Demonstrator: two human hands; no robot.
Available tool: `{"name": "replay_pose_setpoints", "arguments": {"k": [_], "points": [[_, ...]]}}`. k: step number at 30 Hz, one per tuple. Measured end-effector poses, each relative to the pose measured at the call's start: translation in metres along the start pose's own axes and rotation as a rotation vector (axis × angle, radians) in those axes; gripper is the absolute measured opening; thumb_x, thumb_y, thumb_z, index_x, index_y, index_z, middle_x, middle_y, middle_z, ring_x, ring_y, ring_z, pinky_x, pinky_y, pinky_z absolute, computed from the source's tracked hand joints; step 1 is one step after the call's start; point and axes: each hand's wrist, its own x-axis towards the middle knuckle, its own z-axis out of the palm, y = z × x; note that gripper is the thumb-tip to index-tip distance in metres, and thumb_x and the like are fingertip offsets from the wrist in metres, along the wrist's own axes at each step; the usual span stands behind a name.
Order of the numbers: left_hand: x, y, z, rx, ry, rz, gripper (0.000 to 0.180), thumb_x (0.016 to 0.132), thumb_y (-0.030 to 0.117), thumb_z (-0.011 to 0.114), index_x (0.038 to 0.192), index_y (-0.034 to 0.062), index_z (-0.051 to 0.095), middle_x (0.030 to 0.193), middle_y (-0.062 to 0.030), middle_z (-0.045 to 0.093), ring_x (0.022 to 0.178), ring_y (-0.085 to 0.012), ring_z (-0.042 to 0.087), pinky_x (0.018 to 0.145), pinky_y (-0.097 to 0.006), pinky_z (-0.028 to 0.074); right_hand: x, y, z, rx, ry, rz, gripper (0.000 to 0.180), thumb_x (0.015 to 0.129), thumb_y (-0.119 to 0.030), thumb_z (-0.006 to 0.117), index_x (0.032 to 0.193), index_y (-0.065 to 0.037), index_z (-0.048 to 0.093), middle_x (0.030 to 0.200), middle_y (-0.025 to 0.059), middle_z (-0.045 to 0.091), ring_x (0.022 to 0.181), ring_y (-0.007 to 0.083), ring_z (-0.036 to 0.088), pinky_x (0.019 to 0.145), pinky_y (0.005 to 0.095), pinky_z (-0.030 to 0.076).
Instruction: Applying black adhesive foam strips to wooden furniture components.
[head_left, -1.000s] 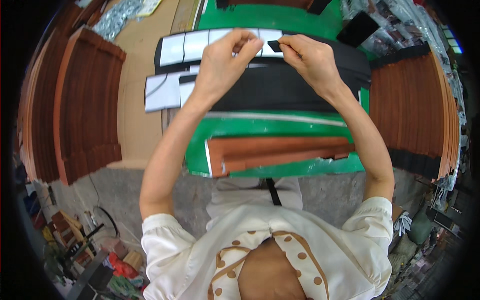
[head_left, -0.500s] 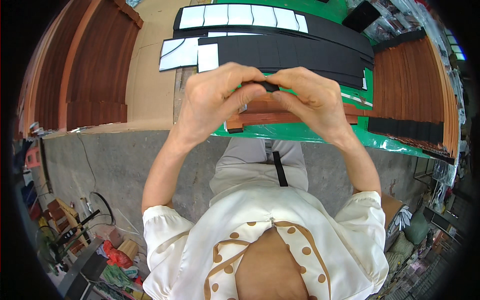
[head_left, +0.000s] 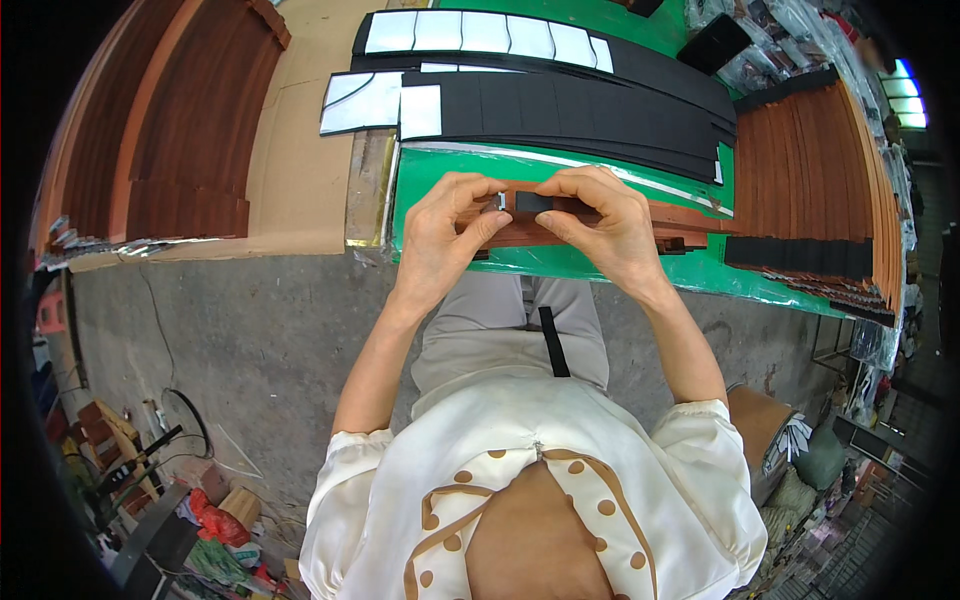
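Observation:
Between the thumb and fingers of my right hand (head_left: 610,222) is a small flat black foam-like piece (head_left: 534,202). It lies level over the reddish-brown wooden strips (head_left: 640,215) near the table's front edge. Whether it touches them I cannot tell. My left hand (head_left: 440,235) is closed in a pinch just left of it, with a small gap between the two hands. A pale, shiny bit (head_left: 502,201) shows at its fingertips; what it belongs to is hidden. Beyond my hands lie rows of black sheets (head_left: 590,112), some with white backing (head_left: 421,111) showing.
Green covering (head_left: 440,165) lies on the table under the work. Brown strips are stacked at the right (head_left: 810,170), several with black ends (head_left: 800,257), and at the left (head_left: 200,120) beside brown cardboard (head_left: 300,170). A black phone-like object (head_left: 714,43) sits at the far right.
Both hands have come down toward me and moved slightly apart. The black piece, earlier pinched between both hands, is now flat in my right fingers above the brown strips.

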Motion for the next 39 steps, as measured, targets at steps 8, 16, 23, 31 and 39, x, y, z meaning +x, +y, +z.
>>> {"name": "replay_pose_setpoints", "arguments": {"k": [8, 16, 23, 31, 39], "points": [[0.001, -0.004, 0.003, 0.002, 0.032, 0.018, 0.025, 0.078, 0.010, 0.070, 0.101, 0.0032, 0.064, 0.098, -0.0070, 0.062, 0.085, -0.0166, 0.059, 0.077, -0.029, 0.047, 0.006, 0.000, 0.001, 0.015, -0.038, 0.006, 0.025, 0.067, -0.004, 0.074, 0.090, -0.002, 0.066, 0.089, 0.0054, 0.062, 0.078, 0.0186, 0.060, 0.065, 0.0305, 0.049], [0.001, -0.005, 0.002, 0.026, 0.036, 0.043, 0.025, 0.077, 0.009, 0.070, 0.100, 0.0023, 0.064, 0.099, -0.0080, 0.063, 0.085, -0.0173, 0.060, 0.076, -0.029, 0.048, 0.011, -0.003, -0.003, 0.004, -0.109, 0.059, 0.024, 0.067, -0.005, 0.074, 0.090, -0.002, 0.067, 0.085, 0.0056, 0.062, 0.069, 0.0168, 0.059, 0.060, 0.0291, 0.048], [0.001, -0.006, 0.002, 0.072, 0.031, 0.077, 0.025, 0.077, 0.009, 0.070, 0.100, 0.0018, 0.064, 0.099, -0.0086, 0.063, 0.085, -0.0183, 0.061, 0.076, -0.030, 0.049, 0.014, -0.004, -0.006, 0.048, -0.160, 0.103, 0.023, 0.069, -0.005, 0.073, 0.090, -0.002, 0.067, 0.083, 0.0061, 0.061, 0.067, 0.0158, 0.059, 0.059, 0.0289, 0.048], [0.001, -0.007, 0.002, 0.100, 0.030, 0.118, 0.024, 0.077, 0.007, 0.070, 0.100, 0.0020, 0.064, 0.099, -0.0087, 0.063, 0.087, -0.0192, 0.061, 0.076, -0.030, 0.049, 0.016, -0.006, -0.008, 0.071, -0.176, 0.137, 0.022, 0.070, -0.005, 0.071, 0.091, 0.000, 0.067, 0.082, 0.0072, 0.062, 0.069, 0.0158, 0.060, 0.061, 0.0284, 0.049], [0.001, -0.007, 0.002, 0.079, 0.031, 0.103, 0.024, 0.077, 0.007, 0.070, 0.100, 0.0022, 0.064, 0.098, -0.0082, 0.063, 0.086, -0.0192, 0.062, 0.076, -0.030, 0.050, 0.016, -0.007, -0.011, 0.149, -0.165, 0.231, 0.023, 0.071, -0.006, 0.071, 0.092, 0.002, 0.067, 0.088, 0.0082, 0.065, 0.074, 0.0166, 0.063, 0.065, 0.0283, 0.051]]}}
